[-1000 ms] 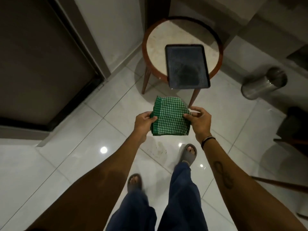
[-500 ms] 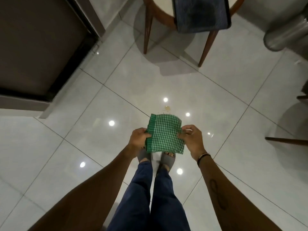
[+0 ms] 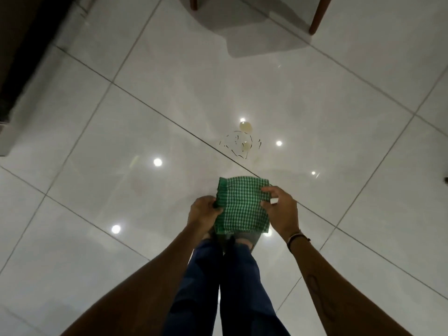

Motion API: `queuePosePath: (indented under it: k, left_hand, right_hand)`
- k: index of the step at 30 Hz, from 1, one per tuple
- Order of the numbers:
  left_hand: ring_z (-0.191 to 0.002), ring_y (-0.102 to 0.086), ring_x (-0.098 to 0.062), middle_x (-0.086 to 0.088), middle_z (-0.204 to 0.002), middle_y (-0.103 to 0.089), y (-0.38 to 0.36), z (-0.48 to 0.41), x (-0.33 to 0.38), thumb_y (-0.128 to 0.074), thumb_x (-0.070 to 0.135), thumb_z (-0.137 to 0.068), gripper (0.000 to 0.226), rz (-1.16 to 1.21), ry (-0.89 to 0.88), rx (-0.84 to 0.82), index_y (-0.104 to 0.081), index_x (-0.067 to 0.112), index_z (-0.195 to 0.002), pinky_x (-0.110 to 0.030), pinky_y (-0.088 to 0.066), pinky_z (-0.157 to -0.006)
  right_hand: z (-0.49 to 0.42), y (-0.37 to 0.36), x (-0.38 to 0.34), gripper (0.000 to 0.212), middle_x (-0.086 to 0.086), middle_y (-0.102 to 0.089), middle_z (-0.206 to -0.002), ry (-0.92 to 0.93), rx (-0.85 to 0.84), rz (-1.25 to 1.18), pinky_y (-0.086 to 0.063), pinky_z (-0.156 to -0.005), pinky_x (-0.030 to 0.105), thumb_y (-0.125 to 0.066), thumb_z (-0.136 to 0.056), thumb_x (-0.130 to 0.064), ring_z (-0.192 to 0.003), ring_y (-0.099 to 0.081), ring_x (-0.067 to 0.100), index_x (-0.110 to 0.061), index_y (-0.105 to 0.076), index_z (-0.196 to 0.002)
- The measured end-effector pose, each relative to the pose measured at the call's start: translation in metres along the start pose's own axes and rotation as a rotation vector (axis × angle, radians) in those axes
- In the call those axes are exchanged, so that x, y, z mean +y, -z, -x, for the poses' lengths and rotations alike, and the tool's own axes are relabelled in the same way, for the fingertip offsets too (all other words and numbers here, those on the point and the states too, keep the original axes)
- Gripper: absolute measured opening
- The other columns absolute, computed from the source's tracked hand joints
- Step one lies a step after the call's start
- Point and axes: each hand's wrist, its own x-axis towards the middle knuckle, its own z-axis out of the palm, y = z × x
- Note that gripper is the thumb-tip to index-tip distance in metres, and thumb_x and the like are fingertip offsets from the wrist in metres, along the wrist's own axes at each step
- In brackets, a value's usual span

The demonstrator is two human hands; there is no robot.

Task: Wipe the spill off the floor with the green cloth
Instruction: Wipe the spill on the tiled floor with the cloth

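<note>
Wiping not yet begun — both hands' fingers (image 3: 268, 190) pinch the green cloth (image 3: 242, 208) above the floor (image 3: 97, 141), spill (image 3: 242, 143) untouched ahead.

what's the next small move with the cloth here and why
Probably lower the cloth forward and down onto the spill. The left hand and right hand hold it folded by its side edges above the feet, off the floor, while the pale puddle and its droplets sit unwiped just ahead of it, beyond the tile seam.
</note>
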Motion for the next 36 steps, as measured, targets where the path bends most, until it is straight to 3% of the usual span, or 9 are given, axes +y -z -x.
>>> queuePosePath:
  k: [3, 5, 7, 11, 14, 20, 25, 31, 36]
  left_hand:
    - [-0.1, -0.074, -0.022, -0.014, -0.124, -0.083, -0.019, -0.082, 0.001, -0.073, 0.018, -0.1, 0.021, -0.048, -0.073, 0.036, -0.08, 0.008, -0.118, -0.033, -0.061, -0.085]
    - [-0.109, -0.075, -0.027, -0.016, -0.128, -0.08, -0.036, -0.143, -0.006, -0.071, 0.022, -0.102, 0.026, -0.08, -0.131, 0.057, -0.078, 0.007, -0.121, -0.04, -0.063, -0.097]
    - [-0.131, -0.068, -0.034, -0.018, -0.142, -0.07, -0.053, -0.189, -0.021, -0.067, 0.03, -0.105, 0.037, -0.171, -0.186, 0.132, -0.07, 0.009, -0.135, -0.051, -0.059, -0.113]
    - [-0.175, -0.01, -0.034, -0.013, -0.187, -0.01, -0.078, -0.249, -0.071, -0.044, 0.038, -0.114, 0.072, -0.549, -0.364, 0.372, -0.015, 0.015, -0.176, -0.051, -0.022, -0.141]
    - [-0.175, 0.011, -0.03, -0.011, -0.188, 0.014, -0.086, -0.276, -0.107, -0.027, 0.044, -0.117, 0.074, -0.692, -0.497, 0.434, 0.007, 0.016, -0.177, -0.052, -0.005, -0.144]
    - [-0.175, 0.008, -0.032, -0.015, -0.187, 0.01, -0.081, -0.293, -0.131, -0.03, 0.055, -0.116, 0.081, -0.779, -0.593, 0.451, 0.001, 0.012, -0.177, -0.053, -0.007, -0.144]
    - [-0.176, -0.005, -0.034, -0.016, -0.188, -0.004, -0.066, -0.303, -0.131, -0.034, 0.056, -0.115, 0.08, -0.856, -0.696, 0.501, -0.011, 0.012, -0.177, -0.056, -0.02, -0.142]
    - [-0.175, -0.011, -0.035, -0.02, -0.187, -0.011, -0.06, -0.314, -0.126, -0.04, 0.054, -0.114, 0.083, -0.812, -0.671, 0.624, -0.015, 0.005, -0.176, -0.055, -0.021, -0.142]
    - [-0.175, -0.007, -0.036, -0.02, -0.187, -0.006, -0.053, -0.332, -0.119, -0.031, 0.055, -0.115, 0.083, -0.834, -0.695, 0.668, -0.01, 0.004, -0.176, -0.055, -0.017, -0.143]
  right_hand:
    - [-0.062, -0.032, 0.025, 0.035, 0.013, -0.073, -0.135, 0.085, 0.132, 0.062, -0.061, -0.111, 0.049, -0.069, -0.101, 0.003, -0.123, -0.071, 0.032, -0.011, -0.075, -0.133]
    - [-0.106, -0.058, 0.051, 0.038, 0.018, -0.065, -0.144, 0.118, 0.173, 0.135, -0.055, -0.113, 0.038, -0.064, -0.105, -0.003, -0.129, -0.067, 0.036, -0.01, -0.069, -0.142]
    - [-0.145, -0.089, 0.076, 0.05, 0.021, -0.046, -0.166, 0.13, 0.177, 0.296, -0.046, -0.122, 0.043, -0.062, -0.109, -0.017, -0.151, -0.052, 0.041, -0.012, -0.056, -0.158]
    - [-0.204, -0.161, 0.112, 0.08, 0.016, 0.003, -0.188, 0.317, 0.106, 0.651, -0.006, -0.142, 0.054, -0.041, -0.115, -0.051, -0.175, 0.002, 0.039, -0.012, -0.01, -0.178]
    - [-0.235, -0.205, 0.128, 0.084, 0.017, 0.01, -0.187, 0.412, 0.156, 0.799, 0.001, -0.142, 0.059, -0.014, -0.113, -0.063, -0.175, 0.006, 0.038, -0.013, 0.004, -0.178]
    - [-0.25, -0.186, 0.173, 0.08, 0.017, -0.005, -0.187, 0.591, 0.21, 0.858, -0.002, -0.142, 0.057, -0.012, -0.116, -0.062, -0.175, -0.007, 0.038, -0.013, -0.007, -0.179]
    - [-0.274, -0.182, 0.139, 0.079, 0.02, -0.006, -0.187, 0.373, 0.399, 0.772, -0.012, -0.141, 0.064, -0.017, -0.115, -0.06, -0.174, -0.009, 0.041, -0.014, -0.008, -0.179]
    - [-0.266, -0.169, 0.17, 0.074, 0.015, -0.004, -0.188, 0.651, 0.199, 0.922, -0.011, -0.14, 0.066, -0.014, -0.117, -0.058, -0.175, -0.005, 0.039, -0.019, -0.006, -0.179]
    - [-0.284, -0.187, 0.127, 0.077, 0.018, -0.006, -0.187, 0.235, 0.491, 0.64, -0.015, -0.138, 0.071, -0.023, -0.115, -0.058, -0.173, -0.009, 0.044, -0.015, -0.009, -0.179]
